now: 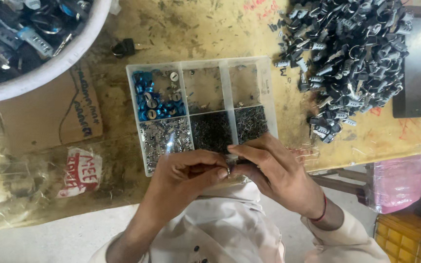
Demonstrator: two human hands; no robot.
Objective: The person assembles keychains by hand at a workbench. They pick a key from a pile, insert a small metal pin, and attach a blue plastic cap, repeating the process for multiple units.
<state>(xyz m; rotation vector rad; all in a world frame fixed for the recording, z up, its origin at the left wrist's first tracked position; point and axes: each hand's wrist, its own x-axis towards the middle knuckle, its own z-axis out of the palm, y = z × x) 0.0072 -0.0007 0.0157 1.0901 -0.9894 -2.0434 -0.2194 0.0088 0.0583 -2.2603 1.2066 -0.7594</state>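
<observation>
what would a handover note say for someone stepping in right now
Left hand and right hand meet at the near edge of the clear compartment box, pinching a small metal part between the fingertips; what kind of part is too small to tell.
Box: blue caps far left, silver bits near left, dark pins near middle.
Done: pile of dark lock cylinders far right.
Left: more parts in the white tub.

A: What sits left of the clear plastic compartment box (201, 108)?
B: A flat brown cardboard piece (49, 114) with dark scribbles, and below it a crumpled white label with red lettering (80, 171).
A: Right?
B: A pink plastic bag (396, 182), lower right.
</observation>
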